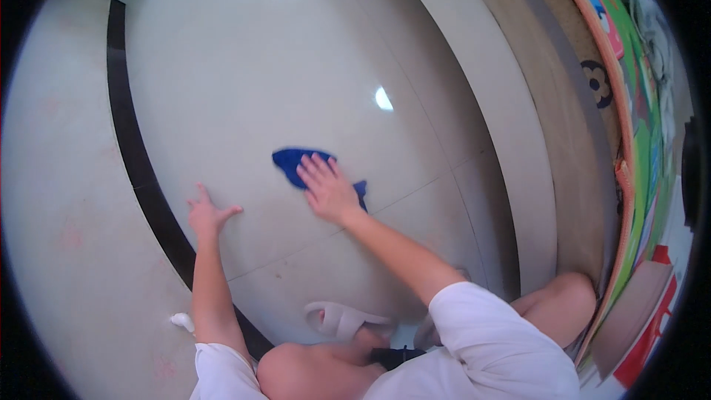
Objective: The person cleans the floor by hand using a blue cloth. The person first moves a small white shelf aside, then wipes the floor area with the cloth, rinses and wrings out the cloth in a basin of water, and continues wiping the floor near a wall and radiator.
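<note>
A dark blue cloth (287, 159) lies bunched on the pale, glossy tiled floor (259, 89). Pressed flat on top of it is my right hand (329, 191), fingers stretched forward; part of the cloth sticks out beyond the far left of the fingers and another corner shows by the wrist. My left hand (207, 215) is off to the left, near the dark skirting strip, with thumb and fingers spread and nothing in it. Whether its fingertips touch the floor or the wall, I cannot tell.
A dark skirting strip (141, 170) runs along the light wall on the left. To the right stands a long bed or platform edge (511, 96) with a colourful mat (626, 104) on top. A slippered foot (344, 320) is below my arms. A small white object (182, 321) sits by my left forearm.
</note>
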The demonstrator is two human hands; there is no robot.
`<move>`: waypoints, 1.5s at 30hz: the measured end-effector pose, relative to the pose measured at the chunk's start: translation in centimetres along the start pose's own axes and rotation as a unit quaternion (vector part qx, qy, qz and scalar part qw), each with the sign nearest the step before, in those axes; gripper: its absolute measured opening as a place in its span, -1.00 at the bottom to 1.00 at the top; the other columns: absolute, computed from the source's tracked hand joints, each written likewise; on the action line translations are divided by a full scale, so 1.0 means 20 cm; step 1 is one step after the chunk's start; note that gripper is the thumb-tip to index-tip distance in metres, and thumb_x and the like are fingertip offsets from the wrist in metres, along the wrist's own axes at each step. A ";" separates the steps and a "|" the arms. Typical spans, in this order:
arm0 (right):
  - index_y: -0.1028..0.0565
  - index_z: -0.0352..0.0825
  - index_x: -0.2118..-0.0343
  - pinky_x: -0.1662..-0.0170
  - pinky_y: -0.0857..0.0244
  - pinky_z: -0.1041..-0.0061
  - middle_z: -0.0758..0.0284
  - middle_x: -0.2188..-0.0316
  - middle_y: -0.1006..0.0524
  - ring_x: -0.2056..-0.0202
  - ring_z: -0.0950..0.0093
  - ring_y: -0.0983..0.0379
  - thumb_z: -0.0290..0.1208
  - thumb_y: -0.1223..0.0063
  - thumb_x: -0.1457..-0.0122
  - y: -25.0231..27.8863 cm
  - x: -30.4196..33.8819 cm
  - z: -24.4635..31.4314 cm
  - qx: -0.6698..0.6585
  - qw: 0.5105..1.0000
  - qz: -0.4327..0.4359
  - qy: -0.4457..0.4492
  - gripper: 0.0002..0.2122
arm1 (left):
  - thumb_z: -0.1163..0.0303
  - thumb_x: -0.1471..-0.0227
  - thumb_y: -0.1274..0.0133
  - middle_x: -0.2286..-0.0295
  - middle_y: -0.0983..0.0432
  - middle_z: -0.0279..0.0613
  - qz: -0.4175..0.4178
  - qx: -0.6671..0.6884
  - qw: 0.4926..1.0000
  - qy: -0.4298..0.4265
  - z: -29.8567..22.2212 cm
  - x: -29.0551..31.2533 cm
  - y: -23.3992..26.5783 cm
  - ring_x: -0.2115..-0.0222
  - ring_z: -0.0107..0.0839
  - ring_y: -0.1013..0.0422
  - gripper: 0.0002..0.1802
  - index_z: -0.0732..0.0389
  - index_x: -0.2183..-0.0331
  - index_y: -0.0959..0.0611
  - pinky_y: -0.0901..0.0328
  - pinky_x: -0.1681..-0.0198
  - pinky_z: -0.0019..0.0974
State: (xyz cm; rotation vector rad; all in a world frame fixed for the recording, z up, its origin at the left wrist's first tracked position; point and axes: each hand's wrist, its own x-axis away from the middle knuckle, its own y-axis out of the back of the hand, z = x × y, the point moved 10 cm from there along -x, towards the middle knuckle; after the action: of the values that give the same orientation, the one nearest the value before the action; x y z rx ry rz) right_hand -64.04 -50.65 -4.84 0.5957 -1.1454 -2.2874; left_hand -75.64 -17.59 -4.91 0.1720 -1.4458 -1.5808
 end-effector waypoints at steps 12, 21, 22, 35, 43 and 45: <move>-0.18 -0.24 -0.35 -0.40 0.19 -0.01 0.18 -0.40 -0.10 -0.41 0.17 0.04 -0.25 0.12 -0.28 0.67 0.19 -1.16 0.210 0.938 -0.096 -0.258 -0.43 | -0.54 0.68 -0.34 -0.13 -0.22 0.58 0.005 0.016 0.999 -0.033 -0.09 -0.03 0.01 -0.20 0.12 -0.28 0.68 0.04 -0.38 0.01 -0.26 -0.14 -0.01; -0.11 -0.17 -0.38 -0.42 0.25 0.04 0.24 -0.43 0.00 -0.42 0.19 0.11 -0.26 0.09 -0.26 0.56 -0.04 -1.07 0.199 0.978 0.054 -0.045 -0.38 | -0.35 0.36 -0.36 -0.33 0.15 0.36 -0.018 0.045 0.998 0.041 -0.06 0.13 0.04 -0.29 0.12 -0.10 0.43 0.04 -0.38 -0.03 0.01 -0.23 0.38; -0.12 -0.16 -0.38 -0.42 0.25 0.04 0.25 -0.43 -0.01 -0.42 0.19 0.10 -0.27 0.09 -0.25 0.54 -0.07 -1.04 0.189 0.980 0.054 -0.033 -0.39 | -0.35 0.36 -0.36 -0.33 0.15 0.36 -0.017 0.040 0.997 0.059 -0.01 0.17 -0.03 -0.29 0.12 -0.10 0.43 0.04 -0.38 -0.03 0.01 -0.23 0.38; -0.17 -0.16 -0.37 -0.41 0.20 0.05 0.25 -0.41 -0.08 -0.41 0.21 0.05 -0.28 0.09 -0.25 0.58 -0.08 -1.03 0.182 0.983 0.022 0.006 -0.41 | -0.12 0.20 -0.33 -0.33 0.28 0.39 0.164 0.191 0.964 -0.090 -0.53 1.51 -0.59 -0.33 0.28 0.12 0.38 0.37 -0.35 0.12 -0.03 -0.24 0.31; -0.20 -0.16 -0.35 -0.40 0.14 0.07 0.25 -0.40 -0.11 -0.39 0.23 0.00 -0.26 0.09 -0.27 0.60 -0.08 -1.04 0.182 0.983 0.005 0.000 -0.44 | -0.20 0.22 -0.34 -0.34 0.32 0.41 0.314 0.158 0.933 0.073 -0.13 1.47 -0.95 -0.35 0.12 0.08 0.49 0.43 -0.34 0.23 -0.03 -0.28 0.25; -0.21 -0.17 -0.34 -0.40 0.13 0.07 0.26 -0.39 -0.12 -0.39 0.23 -0.01 -0.25 0.09 -0.28 0.58 -0.09 -1.03 0.173 0.985 -0.003 0.010 -0.45 | -0.20 0.22 -0.34 -0.34 0.32 0.41 0.315 0.131 0.937 0.073 -0.08 1.46 -0.95 -0.36 0.08 0.09 0.51 0.43 -0.33 0.26 -0.03 -0.29 0.23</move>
State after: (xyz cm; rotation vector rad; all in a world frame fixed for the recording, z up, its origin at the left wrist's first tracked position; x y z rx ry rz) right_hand -47.79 -67.85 -6.26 0.7492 -1.5474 -2.0942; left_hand -100.40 -42.07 -7.40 -0.0237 -1.4056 -0.8376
